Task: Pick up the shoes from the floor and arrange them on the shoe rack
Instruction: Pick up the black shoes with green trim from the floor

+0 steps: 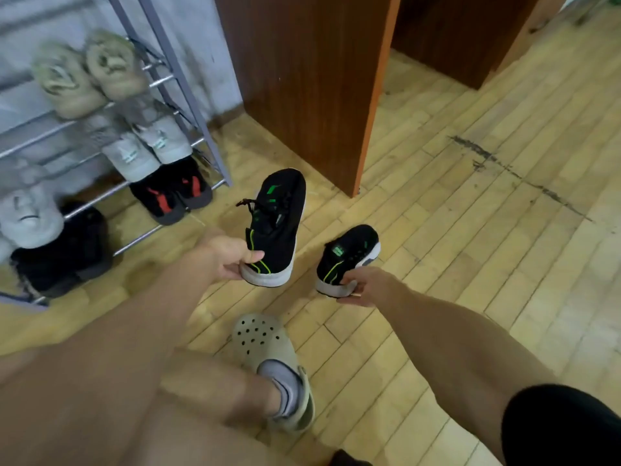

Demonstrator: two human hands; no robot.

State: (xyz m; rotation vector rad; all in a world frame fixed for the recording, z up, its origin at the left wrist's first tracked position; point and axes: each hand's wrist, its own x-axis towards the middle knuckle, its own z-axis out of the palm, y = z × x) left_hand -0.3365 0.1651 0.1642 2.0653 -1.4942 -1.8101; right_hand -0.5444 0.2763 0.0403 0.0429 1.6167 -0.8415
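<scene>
I see the left hand point(232, 260) gripping one black-and-green sneaker point(277, 227) by its heel, the right hand point(364, 287) gripping the other sneaker point(349, 257), right of the shoe rack point(188, 82).

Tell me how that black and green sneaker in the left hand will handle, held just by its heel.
The black sneaker is probably light: the left hand pinches only its heel, and the toe stays raised. The thick white sole looks stiff, so little sagging. The loose laces may swing and snag on the shoe rack.

No text can be read; the green patch on the black shoe point(347, 255) above the right hand point(364, 286) may be a label, too blurred.
</scene>
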